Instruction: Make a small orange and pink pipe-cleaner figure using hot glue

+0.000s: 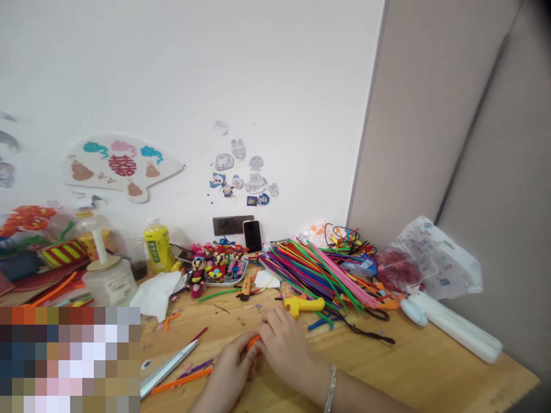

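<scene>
Left hand (pixel 230 364) and right hand (pixel 282 344) closed on an orange pipe cleaner (pixel 253 342), held above the wooden table (pixel 387 344); light, bendable, best gripped along its stem. Scissors (pixel 167 367) lie near left; yellow hot glue gun (pixel 301 305) lies farther right.

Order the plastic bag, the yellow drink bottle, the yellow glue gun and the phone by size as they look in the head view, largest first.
1. plastic bag
2. yellow drink bottle and yellow glue gun: they look alike in size, so I won't rank them
3. phone
</scene>
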A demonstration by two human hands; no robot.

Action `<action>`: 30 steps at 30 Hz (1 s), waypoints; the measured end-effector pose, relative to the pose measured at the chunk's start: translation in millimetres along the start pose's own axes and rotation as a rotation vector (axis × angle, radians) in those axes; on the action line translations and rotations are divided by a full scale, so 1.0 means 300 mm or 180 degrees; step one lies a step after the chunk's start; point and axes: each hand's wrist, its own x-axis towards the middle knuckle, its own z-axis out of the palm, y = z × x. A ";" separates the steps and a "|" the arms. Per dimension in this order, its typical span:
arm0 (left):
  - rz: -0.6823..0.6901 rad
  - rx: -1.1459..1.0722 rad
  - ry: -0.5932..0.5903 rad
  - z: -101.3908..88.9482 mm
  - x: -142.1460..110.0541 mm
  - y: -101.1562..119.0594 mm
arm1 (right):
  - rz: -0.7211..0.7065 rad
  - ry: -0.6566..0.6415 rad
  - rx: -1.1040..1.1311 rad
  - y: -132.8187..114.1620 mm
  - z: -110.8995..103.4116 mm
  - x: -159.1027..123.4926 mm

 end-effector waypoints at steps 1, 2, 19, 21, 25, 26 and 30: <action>0.0052 0.0102 0.0003 0.000 -0.001 -0.002 | 0.0080 -0.0050 0.0168 0.001 -0.005 0.001; 0.0132 0.0227 0.0040 -0.001 -0.001 -0.003 | 0.0198 -0.0100 0.0361 0.002 -0.010 0.002; 0.0525 0.0818 0.0488 0.003 -0.013 -0.003 | 0.1719 0.0010 0.2214 -0.010 -0.006 0.007; 0.0510 0.0800 0.0486 0.004 -0.014 0.000 | 0.1849 0.0036 0.2368 -0.011 0.006 0.004; 0.0528 0.0818 0.0552 -0.005 -0.016 0.009 | 0.1880 -0.0055 0.2665 -0.004 0.020 0.000; 0.0545 0.0815 0.0553 -0.008 -0.016 0.010 | 0.1835 -0.0081 0.2703 0.001 0.018 0.001; 0.0586 0.0798 0.0470 -0.015 -0.012 0.012 | 0.1575 -0.0258 0.2647 0.025 -0.002 0.006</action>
